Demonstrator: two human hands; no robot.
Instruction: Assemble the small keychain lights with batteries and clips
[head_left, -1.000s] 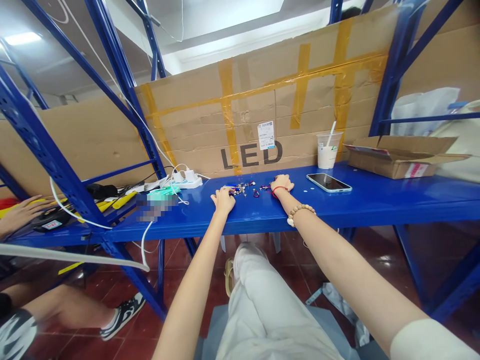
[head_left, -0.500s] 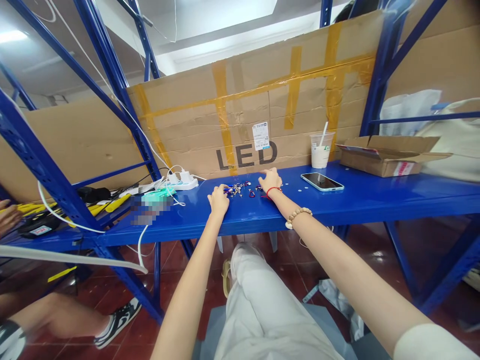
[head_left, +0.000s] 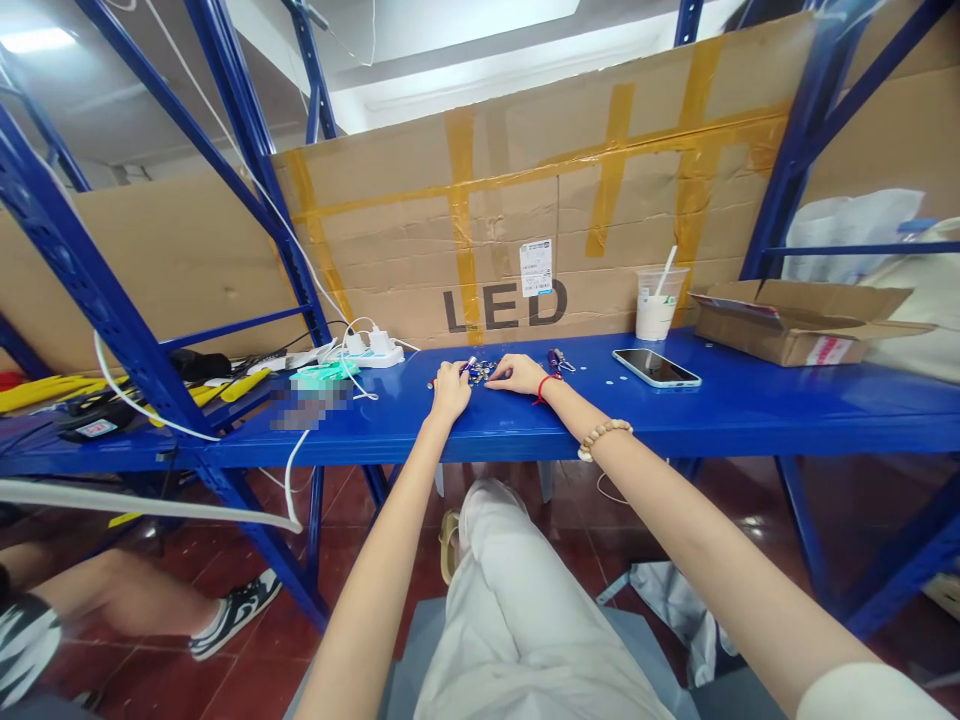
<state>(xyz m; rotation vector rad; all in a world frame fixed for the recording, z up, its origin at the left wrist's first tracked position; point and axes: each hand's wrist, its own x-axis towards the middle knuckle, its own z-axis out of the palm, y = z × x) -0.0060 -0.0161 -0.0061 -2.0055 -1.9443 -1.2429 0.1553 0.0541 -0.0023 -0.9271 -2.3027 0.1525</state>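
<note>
A small pile of shiny metal pieces [head_left: 480, 372] lies on the blue tabletop between my hands. My left hand [head_left: 451, 390] is closed at the pile's left side; a bit of something slim with a reddish end shows beside its fingers, too small to name. My right hand [head_left: 519, 374], with a red cord at the wrist, reaches in from the right, thumb and fingertips pinched together at the edge of the pile. Whatever is between those fingertips is hidden. Just beyond the right hand rests a dark purple-and-blue cluster with metal clips [head_left: 559, 360], like carabiner keychains.
To the right are a phone [head_left: 657, 367], a plastic cup with a straw [head_left: 657, 308] and an open cardboard box [head_left: 799, 325]. A power strip [head_left: 379, 352] with cables and a green packet [head_left: 326, 375] lie left. Taped cardboard [head_left: 390, 240] stands behind. Another person's leg [head_left: 142, 600] shows lower left.
My right hand has moved left to the pile and its fingers have come together. The dark clip cluster now lies to the right of that hand. The view has shifted slightly.
</note>
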